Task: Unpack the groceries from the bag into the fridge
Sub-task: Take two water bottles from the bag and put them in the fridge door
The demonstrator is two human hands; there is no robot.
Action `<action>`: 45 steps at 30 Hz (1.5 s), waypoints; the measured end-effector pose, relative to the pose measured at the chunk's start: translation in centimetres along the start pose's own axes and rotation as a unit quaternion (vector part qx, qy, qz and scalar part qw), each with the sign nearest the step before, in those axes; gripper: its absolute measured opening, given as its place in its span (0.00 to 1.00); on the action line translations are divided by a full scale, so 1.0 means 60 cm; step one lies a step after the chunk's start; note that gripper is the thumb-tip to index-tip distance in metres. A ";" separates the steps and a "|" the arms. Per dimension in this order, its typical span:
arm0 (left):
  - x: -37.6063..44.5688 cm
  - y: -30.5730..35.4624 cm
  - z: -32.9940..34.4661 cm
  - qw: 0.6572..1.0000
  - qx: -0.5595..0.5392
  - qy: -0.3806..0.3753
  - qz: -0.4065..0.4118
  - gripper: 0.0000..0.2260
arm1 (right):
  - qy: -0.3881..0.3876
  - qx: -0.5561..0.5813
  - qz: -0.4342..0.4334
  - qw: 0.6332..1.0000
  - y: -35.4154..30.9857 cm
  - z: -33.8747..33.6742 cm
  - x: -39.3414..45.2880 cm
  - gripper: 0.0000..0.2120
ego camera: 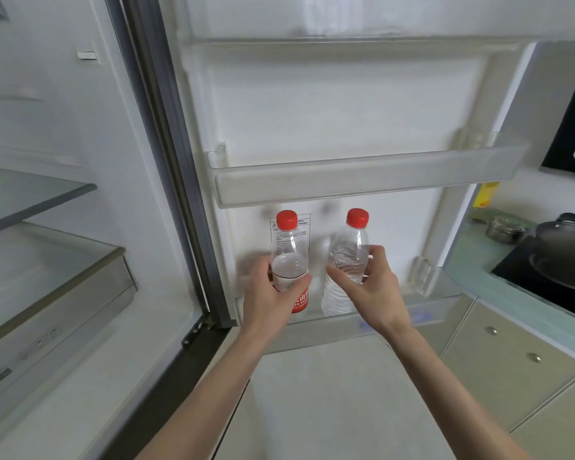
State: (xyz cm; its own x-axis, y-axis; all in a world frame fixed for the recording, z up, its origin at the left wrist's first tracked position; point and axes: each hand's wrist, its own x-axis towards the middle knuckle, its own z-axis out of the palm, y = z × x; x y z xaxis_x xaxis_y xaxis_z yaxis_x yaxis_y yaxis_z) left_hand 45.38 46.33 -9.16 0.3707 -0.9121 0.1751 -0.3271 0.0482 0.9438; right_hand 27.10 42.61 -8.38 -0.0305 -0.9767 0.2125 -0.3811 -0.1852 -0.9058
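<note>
While each hand grips a bottle, cabinets [498,360] flank the fridge door [329,111].

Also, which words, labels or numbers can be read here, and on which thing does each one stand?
"FU SP", partly covered white letters on the red label of the left bottle, held by the left hand.
White characters above those letters: too blurred to read.
White sticker with a warning triangle on the fridge door: print too small to read.
Right bottle, held by the right hand: no label visible.
Yellow container on the counter: blurred.
</note>
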 end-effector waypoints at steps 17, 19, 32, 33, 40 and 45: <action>-0.016 0.003 -0.006 0.990 0.136 0.024 0.032 0.23 | -0.083 -0.028 -0.049 0.995 0.022 0.000 0.005 0.27; -0.018 0.005 -0.008 0.989 0.142 0.019 0.033 0.24 | -0.085 -0.025 -0.053 0.995 0.022 -0.001 0.004 0.29; -0.061 0.017 -0.031 0.957 0.253 0.069 0.122 0.36 | 0.008 -0.079 -0.106 0.991 0.007 -0.036 -0.043 0.41; -0.069 0.018 -0.032 0.944 0.283 0.082 0.147 0.35 | 0.023 -0.104 -0.117 0.987 0.009 -0.046 -0.051 0.39; -0.120 0.037 0.009 0.892 0.346 0.095 0.274 0.21 | 0.106 -0.289 -0.214 0.927 0.023 -0.150 -0.104 0.28; -0.163 0.072 0.091 0.886 0.328 0.074 0.320 0.21 | 0.143 -0.390 -0.218 0.883 0.044 -0.263 -0.153 0.26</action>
State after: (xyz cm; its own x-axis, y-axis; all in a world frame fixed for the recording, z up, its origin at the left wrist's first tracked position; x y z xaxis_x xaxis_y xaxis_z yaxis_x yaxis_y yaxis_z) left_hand 35.57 53.24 -8.34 0.0213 -0.7184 0.6953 -0.9278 0.2448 0.2814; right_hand 11.78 52.83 -6.92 0.0861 -0.7426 0.6641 -0.9316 -0.2963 -0.2106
